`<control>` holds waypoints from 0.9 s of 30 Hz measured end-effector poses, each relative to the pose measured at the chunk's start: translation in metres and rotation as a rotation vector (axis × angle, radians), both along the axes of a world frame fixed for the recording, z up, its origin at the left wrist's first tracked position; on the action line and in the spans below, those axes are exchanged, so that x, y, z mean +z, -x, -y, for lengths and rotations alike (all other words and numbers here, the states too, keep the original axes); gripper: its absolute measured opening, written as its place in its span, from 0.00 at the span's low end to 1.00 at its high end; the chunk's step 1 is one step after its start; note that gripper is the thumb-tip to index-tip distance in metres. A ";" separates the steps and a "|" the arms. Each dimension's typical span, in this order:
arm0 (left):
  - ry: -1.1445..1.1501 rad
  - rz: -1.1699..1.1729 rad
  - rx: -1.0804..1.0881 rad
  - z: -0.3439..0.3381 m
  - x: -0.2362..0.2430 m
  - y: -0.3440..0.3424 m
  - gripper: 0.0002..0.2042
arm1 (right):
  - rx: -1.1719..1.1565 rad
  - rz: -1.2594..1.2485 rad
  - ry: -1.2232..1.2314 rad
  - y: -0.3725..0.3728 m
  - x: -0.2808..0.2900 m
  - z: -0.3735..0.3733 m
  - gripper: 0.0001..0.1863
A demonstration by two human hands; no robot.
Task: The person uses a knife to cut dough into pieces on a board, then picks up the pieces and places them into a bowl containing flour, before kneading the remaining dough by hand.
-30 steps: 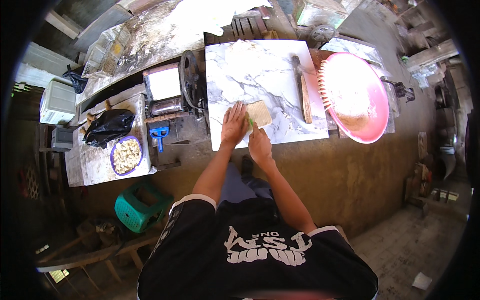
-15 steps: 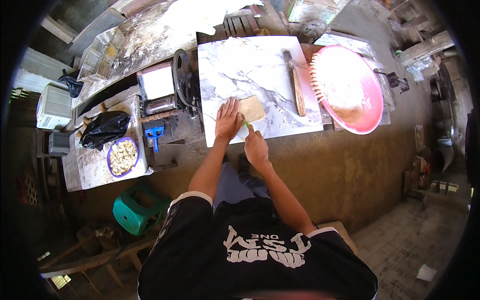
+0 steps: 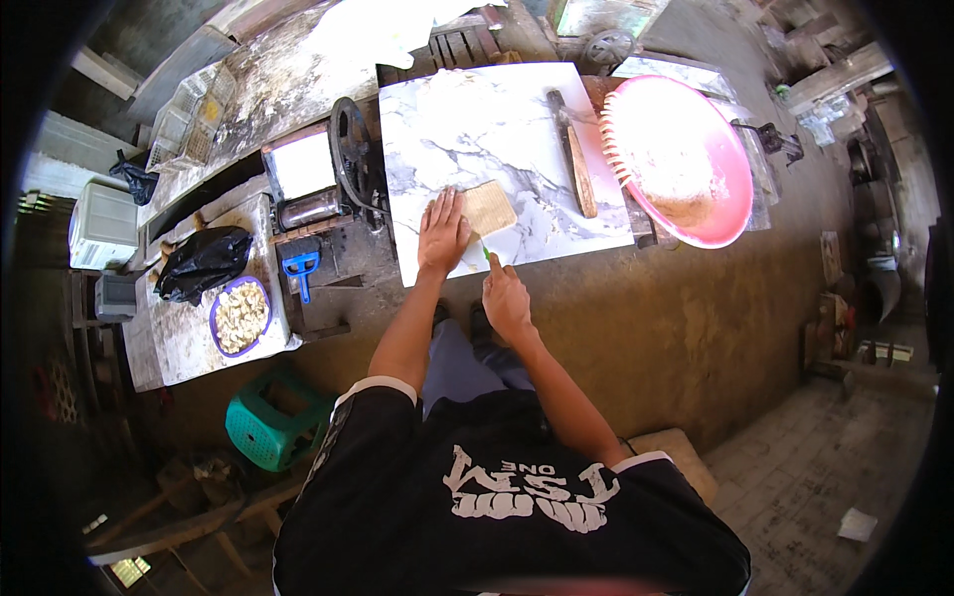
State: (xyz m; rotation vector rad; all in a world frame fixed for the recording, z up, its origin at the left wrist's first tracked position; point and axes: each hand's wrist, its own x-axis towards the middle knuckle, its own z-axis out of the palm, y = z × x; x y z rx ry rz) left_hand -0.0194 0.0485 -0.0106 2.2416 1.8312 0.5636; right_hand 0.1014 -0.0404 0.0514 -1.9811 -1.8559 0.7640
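Observation:
A tan, flat, roughly rectangular slab with fine lines across it [image 3: 490, 208] lies on the white marble-patterned board [image 3: 437, 129]. My left hand [image 3: 443, 230] rests flat at the slab's left edge, its fingers stretched out together. In my right hand [image 3: 507, 298] is a small knife [image 3: 486, 252] with a green handle, held in closed fingers just below the slab's near edge. Its thin blade is hard to make out against the board. Farther right on the board lies a long wooden-handled tool with a dark end [image 3: 576, 164].
A pink basin [image 3: 740, 204] with white and brown powder stands at the right, ribbed beige pieces along its left rim. Left are a machine with a black wheel [image 3: 350, 154], a blue dustpan-like tool [image 3: 301, 266], a purple-rimmed bowl [image 3: 227, 350] of pale chunks and a green stool [image 3: 253, 427].
The view has shifted slightly. My right hand with the knife has drawn back a little from the slab toward me. My left hand stays on the slab's left edge.

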 end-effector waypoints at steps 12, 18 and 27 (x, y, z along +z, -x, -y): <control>-0.008 0.045 0.039 -0.007 -0.003 -0.007 0.22 | 0.007 0.031 0.061 -0.007 0.010 -0.006 0.21; -0.054 0.065 0.029 -0.002 -0.007 -0.010 0.22 | -0.001 -0.002 0.001 -0.003 0.008 -0.030 0.22; -0.055 0.096 0.027 0.012 -0.003 -0.020 0.21 | 0.040 0.004 -0.050 -0.001 -0.013 -0.043 0.23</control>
